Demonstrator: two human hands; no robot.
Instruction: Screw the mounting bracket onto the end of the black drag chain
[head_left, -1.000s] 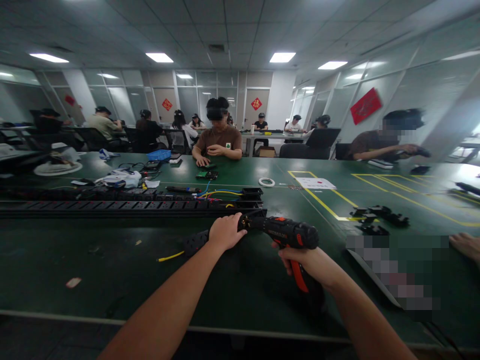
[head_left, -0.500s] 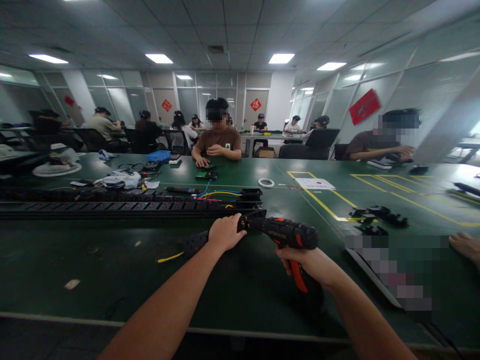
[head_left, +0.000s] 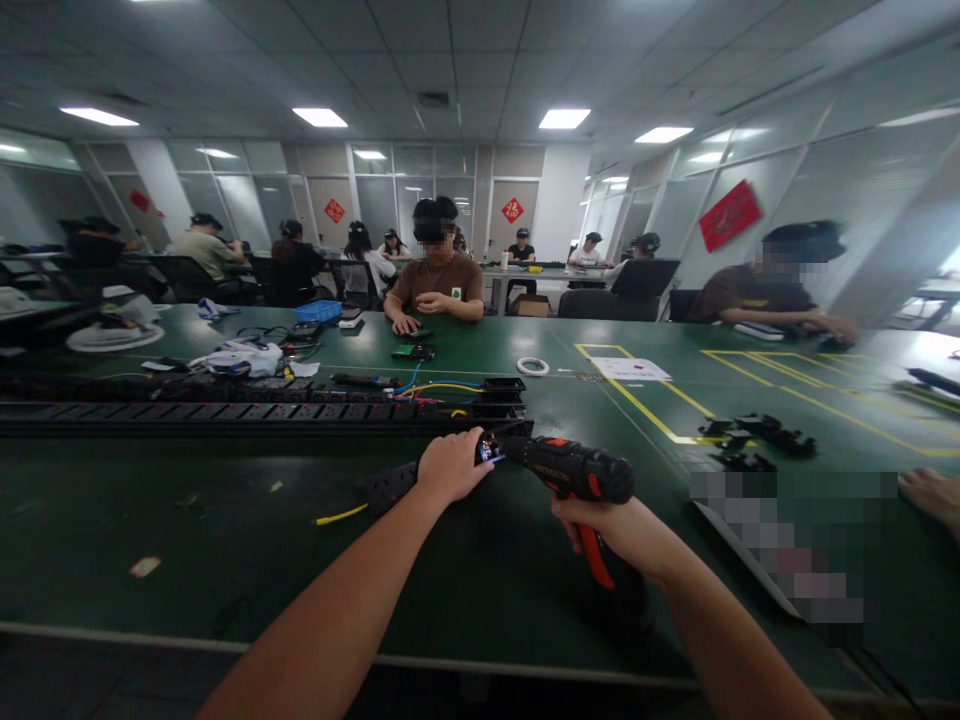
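My right hand grips a black and orange cordless drill by its handle, index finger near the trigger. The drill points left, its front end at a small metal part lit up beside my left fingers. My left hand is wrapped over a black socket piece, holding it down near the table. From its left end a yellow wire sticks out. The tip of the drill's bit is too small to make out.
Long black power strips lie behind my left hand, with coloured wires at their right end. A roll of white tape, a paper sheet and black plastic parts are farther right. Co-workers sit across the green table.
A light now shines on the metal part at the drill's front, and the drill has shifted very slightly left. My left hand stays put. The person at the right has lowered their hands.
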